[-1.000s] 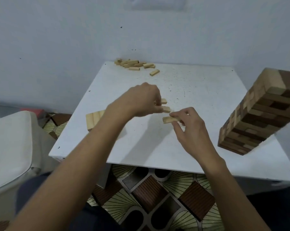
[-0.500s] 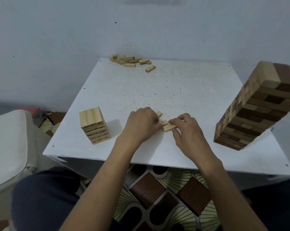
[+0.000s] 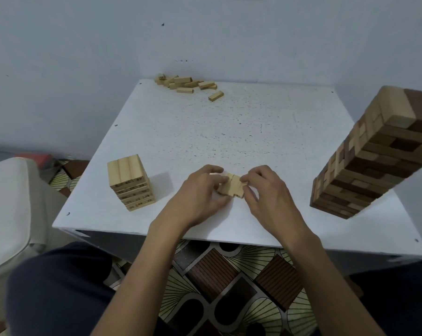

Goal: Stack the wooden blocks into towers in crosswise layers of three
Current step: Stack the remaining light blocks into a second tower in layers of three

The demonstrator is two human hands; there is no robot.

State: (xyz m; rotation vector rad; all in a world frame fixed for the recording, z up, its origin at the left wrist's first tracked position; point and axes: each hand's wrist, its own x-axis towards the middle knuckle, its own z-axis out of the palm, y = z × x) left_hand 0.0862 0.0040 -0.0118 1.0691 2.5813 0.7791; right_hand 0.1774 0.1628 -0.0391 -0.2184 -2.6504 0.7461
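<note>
Both hands worked on 1 item: a small cluster of pale blocks (image 3: pixel 232 187) lying on the white table (image 3: pixel 229 132) near its front edge, between the 2 towers. My left hand (image 3: pixel 200 194) curled round the cluster from its left side. My right hand (image 3: pixel 265 190) pinched it from the right. Neither hand was released or clenched on nothing — each grasped the wood.

The opposed grip served alignment, as I judged it: pressing inward from both sides squares the blocks flush so that they travel as 1 layer. A seam showed on the top face, but my fingers covered the ends, so the exact count could not be confirmed.

The short tower (image 3: pixel 129 183) stood to the left, near the front corner and apart from my hands. Its top layer showed 3 blocks side by side. This was the probable destination, and the next layer would need to be turned crosswise to that top.

The tall tower (image 3: pixel 375 156) of mixed light and dark wood stood well apart at the right edge — outside the working path, which limits the risk of a knock. The loose blocks (image 3: pixel 188 83) lay at the far edge by the wall, as remaining stock.
</note>
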